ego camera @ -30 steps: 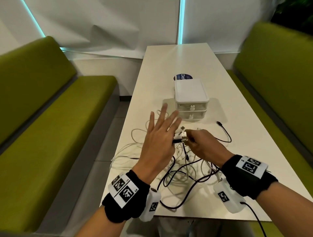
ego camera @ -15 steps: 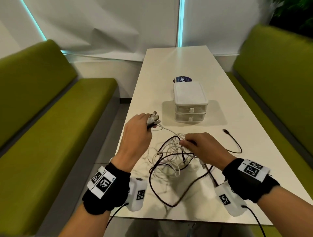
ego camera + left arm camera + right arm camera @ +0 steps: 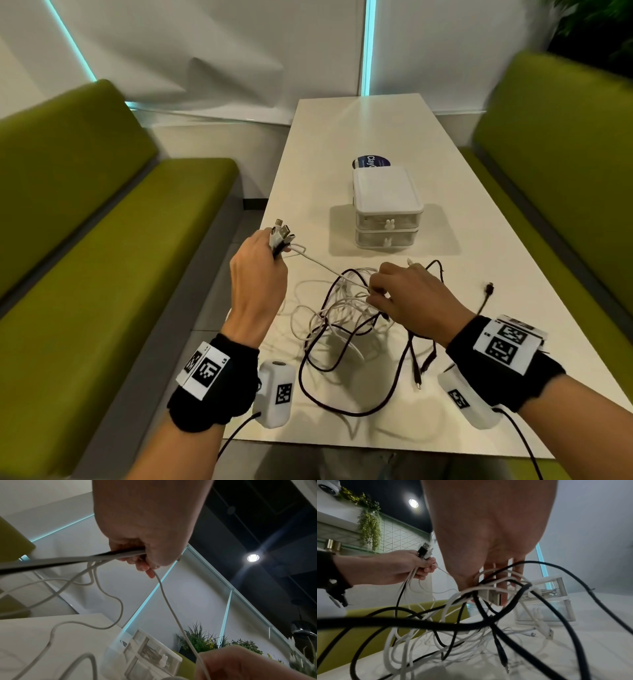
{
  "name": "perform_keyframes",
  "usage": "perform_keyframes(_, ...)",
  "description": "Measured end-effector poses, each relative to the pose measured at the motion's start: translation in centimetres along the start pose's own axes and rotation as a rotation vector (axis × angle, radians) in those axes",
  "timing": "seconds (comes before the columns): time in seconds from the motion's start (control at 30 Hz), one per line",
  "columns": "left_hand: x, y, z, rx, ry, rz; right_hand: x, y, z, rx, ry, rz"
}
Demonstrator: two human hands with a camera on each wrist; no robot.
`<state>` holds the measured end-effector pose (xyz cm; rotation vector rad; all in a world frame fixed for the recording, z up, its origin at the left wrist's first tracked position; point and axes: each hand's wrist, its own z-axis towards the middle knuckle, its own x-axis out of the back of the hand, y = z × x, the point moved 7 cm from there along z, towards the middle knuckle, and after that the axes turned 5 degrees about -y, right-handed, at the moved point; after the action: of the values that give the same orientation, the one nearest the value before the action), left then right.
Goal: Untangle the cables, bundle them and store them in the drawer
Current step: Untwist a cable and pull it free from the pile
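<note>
A tangle of white and black cables (image 3: 346, 308) lies on the white table (image 3: 513, 325) in front of me. My left hand (image 3: 262, 270) is raised left of the pile and grips a bunch of plug ends (image 3: 281, 234), black and white (image 3: 424, 551). A white cable (image 3: 318, 263) runs taut from it to my right hand (image 3: 404, 294), which holds several strands (image 3: 489, 586) and a white USB plug (image 3: 494, 597) above the tangle. The white two-drawer box (image 3: 387, 209) stands beyond, both drawers closed.
Green benches flank the table on the left (image 3: 102, 274) and right (image 3: 565, 171). A blue round sticker (image 3: 371, 161) lies behind the drawer box. A loose black cable end (image 3: 489, 289) lies to the right of my right hand.
My left hand went from spread open to gripping the plug ends, and has pulled them up and left. The right hand stayed at the tangle, and a white cable drew taut between the hands.
</note>
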<state>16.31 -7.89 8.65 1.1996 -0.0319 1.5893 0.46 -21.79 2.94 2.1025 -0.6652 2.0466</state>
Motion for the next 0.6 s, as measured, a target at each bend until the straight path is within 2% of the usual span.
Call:
perform_keyframes(0.27,-0.6,-2.0,-0.3,0.063,-0.029,0.058,-0.3,0.1,-0.3,0.092,0.064,0.082)
perform_keyframes(0.5,-0.7,-1.6,-0.3,0.096,-0.046,-0.036,-1.0,0.6,-0.2,0.045,0.049,0.194)
perform_keyframes(0.6,-0.4,-1.8,-0.1,0.121,-0.019,-0.044,-0.7,1.0,-0.3,0.024,0.118,0.290)
